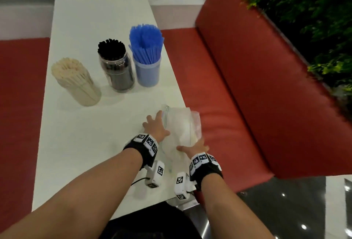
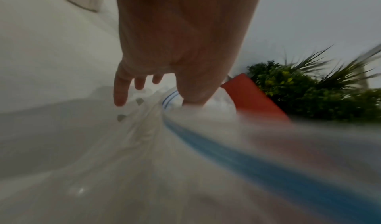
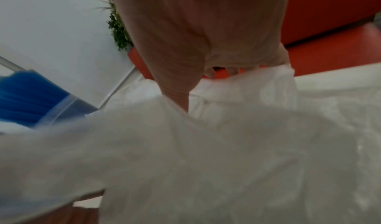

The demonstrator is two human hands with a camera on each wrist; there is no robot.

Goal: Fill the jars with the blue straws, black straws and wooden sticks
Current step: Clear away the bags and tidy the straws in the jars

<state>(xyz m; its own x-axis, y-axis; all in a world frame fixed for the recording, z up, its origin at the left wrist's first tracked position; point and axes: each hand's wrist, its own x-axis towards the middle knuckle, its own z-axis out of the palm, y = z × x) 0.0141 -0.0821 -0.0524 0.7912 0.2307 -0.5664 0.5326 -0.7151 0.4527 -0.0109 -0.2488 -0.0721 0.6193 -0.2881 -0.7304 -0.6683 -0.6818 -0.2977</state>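
Observation:
Three filled jars stand in a row on the white table (image 1: 80, 143): wooden sticks (image 1: 76, 81) at the left, black straws (image 1: 116, 65) in the middle, blue straws (image 1: 146, 57) on the right. A pile of clear plastic bags (image 1: 181, 126) lies at the table's right edge, partly over it. My left hand (image 1: 155, 126) rests on the pile's left side with its fingers spread and straight. My right hand (image 1: 194, 148) lies flat on the near end of the pile. In the left wrist view my thumb (image 2: 191, 97) presses the bags (image 2: 144, 138). The right wrist view shows my right hand (image 3: 198, 74) over crumpled bags (image 3: 226, 146).
A red bench (image 1: 219, 86) runs along the table's right side, backed by a planter of green leaves (image 1: 304, 19). Another red seat (image 1: 19, 105) lies to the left. The blue straw jar (image 3: 31, 103) shows at the left of the right wrist view.

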